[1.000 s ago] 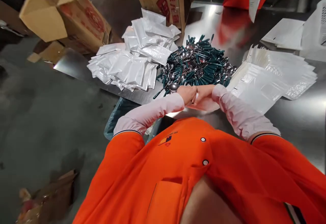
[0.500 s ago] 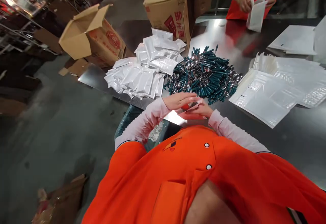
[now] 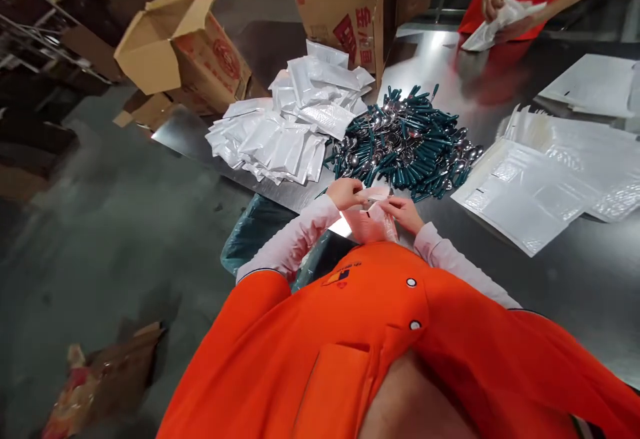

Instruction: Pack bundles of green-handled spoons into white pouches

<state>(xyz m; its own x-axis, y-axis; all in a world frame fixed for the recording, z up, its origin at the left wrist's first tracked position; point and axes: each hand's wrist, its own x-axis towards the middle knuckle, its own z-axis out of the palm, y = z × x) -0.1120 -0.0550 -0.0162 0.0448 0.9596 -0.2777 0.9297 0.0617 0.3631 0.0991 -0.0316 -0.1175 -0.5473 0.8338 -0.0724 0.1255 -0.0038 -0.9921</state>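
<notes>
At the table's near edge, a white padded envelope [image 3: 369,224], tinted pink by light from my orange clothing, is between my hands. My left hand [image 3: 346,194] has its fingers closed on a pale strip or flap at the envelope's top; which of the two, I cannot tell. The fingers of my right hand [image 3: 404,214] pinch the envelope's upper right edge. Just beyond my hands spreads a heap of spoons [image 3: 413,142] with dark green handles. Left of it lies a pile of folded white padded envelopes [image 3: 280,142].
Flat padded envelopes [image 3: 530,192] are stacked on the right of the metal table [image 3: 555,286]. Cardboard boxes [image 3: 335,12] stand at the back, another open box [image 3: 200,59] at left. A green-lined bin [image 3: 255,232] sits below the edge. A co-worker's hands [image 3: 500,6] handle white packaging opposite.
My hands have gone from lying over the envelope to pinching its upper part, and the envelope now shows upright between them. Across the table, the co-worker's packaging has tilted over. The view shifted slightly.
</notes>
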